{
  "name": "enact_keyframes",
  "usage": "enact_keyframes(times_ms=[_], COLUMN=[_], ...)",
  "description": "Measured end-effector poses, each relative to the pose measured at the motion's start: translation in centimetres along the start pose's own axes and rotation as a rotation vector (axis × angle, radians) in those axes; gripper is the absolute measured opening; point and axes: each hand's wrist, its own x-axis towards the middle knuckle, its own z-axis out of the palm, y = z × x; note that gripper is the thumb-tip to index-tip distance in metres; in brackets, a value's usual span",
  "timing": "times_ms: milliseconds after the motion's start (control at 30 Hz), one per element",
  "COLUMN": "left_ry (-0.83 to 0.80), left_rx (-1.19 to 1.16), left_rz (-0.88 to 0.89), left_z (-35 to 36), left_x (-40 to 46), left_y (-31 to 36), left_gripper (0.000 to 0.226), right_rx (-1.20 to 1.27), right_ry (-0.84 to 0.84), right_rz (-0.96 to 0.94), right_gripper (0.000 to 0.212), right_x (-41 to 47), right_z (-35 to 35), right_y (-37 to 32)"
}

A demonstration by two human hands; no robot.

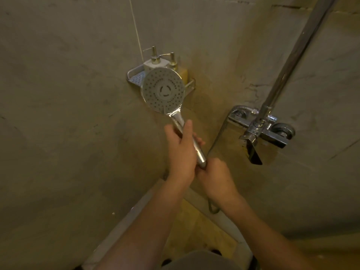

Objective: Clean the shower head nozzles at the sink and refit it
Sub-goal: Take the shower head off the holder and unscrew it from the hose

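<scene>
A chrome hand shower head (162, 89) with a round grey nozzle face points toward me, held up in the shower corner. My left hand (180, 151) grips its chrome handle around the middle. My right hand (213, 177) grips the bottom end of the handle, where the metal hose (218, 137) joins; the joint itself is hidden by my fingers. The hose loops from there up to the mixer valve (261, 129) and also hangs down below my right wrist.
A chrome riser pipe (296, 55) climbs from the mixer valve at the right. Behind the shower head, a metal corner shelf (136, 77) holds two pump bottles (155, 61). Grey tiled walls meet in the corner. A low ledge (140, 209) runs along the floor.
</scene>
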Motion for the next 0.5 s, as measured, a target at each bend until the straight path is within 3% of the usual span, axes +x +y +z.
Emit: enact_keyframes(times_ms=[67, 167, 333, 500], left_ry=[0.080, 0.077, -0.036, -0.215], left_rx=[0.003, -0.071, -0.104, -0.194], left_rz=[0.037, 0.021, -0.096, -0.128], left_z=[0.0, -0.1, -0.4, 0.3], left_x=[-0.2, -0.2, 0.3, 0.6], left_y=[0.0, 0.4, 1.3, 2.2], left_gripper=[0.023, 0.025, 0.022, 0.007], right_rx=[-0.117, -0.046, 0.126, 0.254], right_ry=[0.013, -0.025, -0.201, -0.203], right_rz=[-0.030, -0.088, -0.100, -0.104], right_gripper=[0.023, 0.020, 0.033, 0.040], right_x=[-0.4, -0.7, -0.7, -0.8], right_z=[0.4, 0.5, -0.6, -1.9], right_y=[-0.2, -0.4, -0.6, -0.2])
